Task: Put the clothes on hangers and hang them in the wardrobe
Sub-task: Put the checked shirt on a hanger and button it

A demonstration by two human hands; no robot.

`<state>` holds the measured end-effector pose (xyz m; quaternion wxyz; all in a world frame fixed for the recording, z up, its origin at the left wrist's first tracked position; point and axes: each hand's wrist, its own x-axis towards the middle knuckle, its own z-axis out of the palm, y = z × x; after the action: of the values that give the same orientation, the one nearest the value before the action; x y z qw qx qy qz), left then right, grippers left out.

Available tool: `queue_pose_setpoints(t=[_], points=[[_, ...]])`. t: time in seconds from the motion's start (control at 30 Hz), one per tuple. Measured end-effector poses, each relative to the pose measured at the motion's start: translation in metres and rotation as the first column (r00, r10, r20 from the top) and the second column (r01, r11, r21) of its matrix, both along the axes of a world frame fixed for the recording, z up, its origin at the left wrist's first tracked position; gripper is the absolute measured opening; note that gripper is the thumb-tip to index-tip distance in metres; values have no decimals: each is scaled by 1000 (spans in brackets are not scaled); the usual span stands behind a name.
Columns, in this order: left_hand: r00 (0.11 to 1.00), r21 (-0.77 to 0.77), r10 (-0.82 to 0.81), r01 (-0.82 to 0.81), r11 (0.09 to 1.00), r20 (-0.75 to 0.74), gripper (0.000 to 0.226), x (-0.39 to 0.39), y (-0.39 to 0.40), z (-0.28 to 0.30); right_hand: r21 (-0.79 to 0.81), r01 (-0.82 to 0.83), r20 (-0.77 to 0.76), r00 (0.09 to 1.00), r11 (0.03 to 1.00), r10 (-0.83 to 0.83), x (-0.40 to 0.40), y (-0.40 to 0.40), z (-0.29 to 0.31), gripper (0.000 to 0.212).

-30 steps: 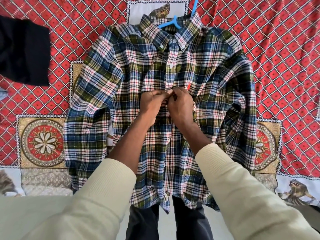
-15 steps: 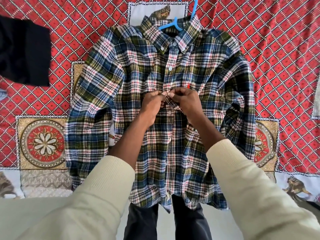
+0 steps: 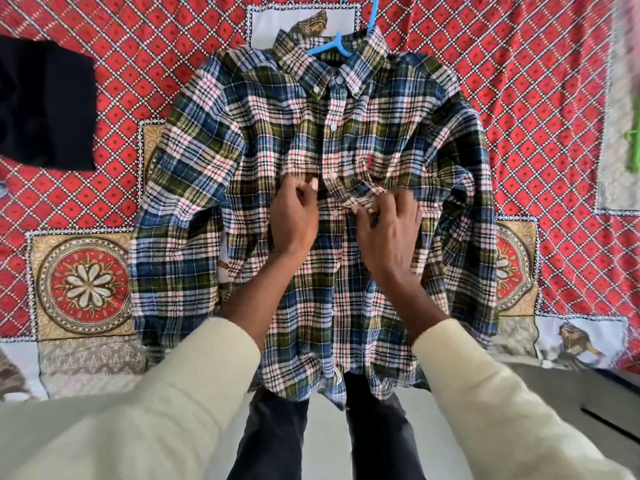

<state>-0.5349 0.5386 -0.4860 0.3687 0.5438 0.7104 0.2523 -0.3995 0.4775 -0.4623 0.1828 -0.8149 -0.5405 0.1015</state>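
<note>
Plaid shirt [image 3: 263, 140] flat on the bed [image 3: 554, 109], blue hanger [image 3: 332, 46] at its far collar | left hand [image 3: 294, 216] and right hand [image 3: 391, 233] fingers pinch placket edges mid-chest | overlap edges squarely, then push the button through.

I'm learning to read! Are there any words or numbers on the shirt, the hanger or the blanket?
None can be read.
Plaid shirt: only a tiny red chest mark, too small to make out.
Blue hanger: no writing visible.
Red patterned blanket: pictures and patterns only, no letters.
Black garment: plain.
</note>
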Motion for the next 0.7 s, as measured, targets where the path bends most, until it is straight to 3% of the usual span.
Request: queue_pose_setpoints(t=[0.1, 0.17, 0.27, 0.33, 0.4, 0.47, 0.53, 0.57, 0.6, 0.67, 0.7], points=[[983, 4, -171, 172, 985, -59, 20, -5, -48, 19, -224, -100, 38, 993, 969, 111, -6, -55, 3, 37], [948, -9, -284, 286, 958, -144, 25, -7, -84, 24, -352, -55, -2, 998, 935, 57, -12, -80, 0, 42], [889, -168, -385, 352, 921, -249, 32, -11, -136, 17, -367, 43, -38, 997, 929, -62, -16, -93, 1, 34], [870, -228, -393, 335, 914, -297, 37, -14, -156, 13, -305, 118, -192, 964, 945, -182, -12, -93, 6, 29], [905, -214, -330, 278, 937, -267, 39, -14, -165, 19, -342, 206, -465, 811, 917, -355, -5, -91, 12, 33], [961, -221, -228, 191, 956, -157, 51, -14, -170, 26, -367, 198, -680, 609, 909, -408, 7, -95, 14, 32], [985, -254, -152, 126, 959, -86, 62, -16, -179, 34, -441, 159, -778, 422, 883, -464, 20, -107, 22, 24], [986, -263, -145, 119, 958, -83, 63, -17, -184, 37, -479, 124, -788, 376, 869, -488, 25, -111, 26, 23], [983, -268, -155, 123, 955, -100, 59, -20, -189, 39, -517, 98, -751, 424, 850, -506, 29, -113, 34, 22], [963, -277, -202, 147, 949, -181, 47, -26, -198, 41, -573, 26, -524, 757, 819, -391, 36, -116, 38, 24], [948, -282, -228, 162, 946, -222, 44, -29, -204, 42, -604, 19, -318, 911, 797, -262, 37, -120, 40, 40]])
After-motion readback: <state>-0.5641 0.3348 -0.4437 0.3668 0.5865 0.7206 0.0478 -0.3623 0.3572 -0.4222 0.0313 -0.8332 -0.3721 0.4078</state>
